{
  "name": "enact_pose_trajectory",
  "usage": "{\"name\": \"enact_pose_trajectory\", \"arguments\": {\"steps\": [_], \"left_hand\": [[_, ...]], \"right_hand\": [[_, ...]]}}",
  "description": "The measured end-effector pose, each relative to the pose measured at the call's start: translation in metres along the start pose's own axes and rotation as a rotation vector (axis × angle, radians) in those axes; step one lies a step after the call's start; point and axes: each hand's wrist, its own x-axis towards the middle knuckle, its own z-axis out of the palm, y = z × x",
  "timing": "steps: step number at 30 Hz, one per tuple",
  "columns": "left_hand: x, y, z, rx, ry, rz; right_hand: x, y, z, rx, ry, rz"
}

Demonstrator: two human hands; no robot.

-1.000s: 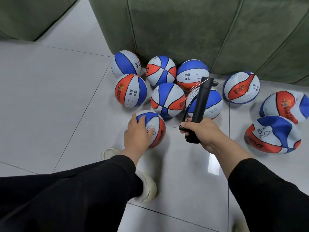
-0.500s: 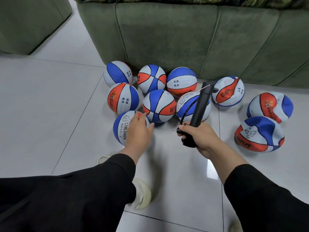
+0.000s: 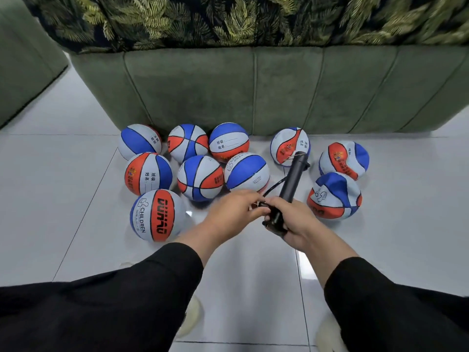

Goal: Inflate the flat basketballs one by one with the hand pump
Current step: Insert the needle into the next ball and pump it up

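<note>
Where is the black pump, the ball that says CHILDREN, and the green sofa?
black pump point(image 3: 291, 180), head view, middle of its barrel.
CHILDREN ball point(image 3: 157, 215), head view, its orange middle panel.
green sofa point(image 3: 279, 90), head view, its front padding.

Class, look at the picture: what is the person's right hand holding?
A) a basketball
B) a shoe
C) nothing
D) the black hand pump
D: the right hand grips the lower end of the black hand pump, which angles up over the floor; no basketball is in that hand.

Pale glossy floor tiles point(image 3: 63, 189); a green sofa point(image 3: 279, 92) under what looks like leaf-print fabric point(image 3: 228, 19).
</note>
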Motion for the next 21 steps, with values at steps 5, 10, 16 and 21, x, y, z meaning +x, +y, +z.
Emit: {"name": "enact_pose_trajectory", "arguments": {"steps": [5, 10, 16, 21], "left_hand": [[-0.003, 0.033, 0.015, -0.094, 0.049, -0.078], [-0.008, 0.062, 0.013, -0.18, 0.106, -0.132], [-0.018, 0.099, 0.007, -0.174, 0.119, -0.136], [-0.019, 0.116, 0.016, -0.119, 0.028, -0.146]], "right_hand": [[-0.022, 0.0, -0.032, 0.023, 0.016, 0.056], [-0.036, 0.008, -0.066, -0.26, 0.145, -0.014], [-0.067, 0.01, -0.087, -0.401, 0.032, -0.088], [-0.079, 0.009, -0.088, -0.499, -0.05, -0.319]]}}
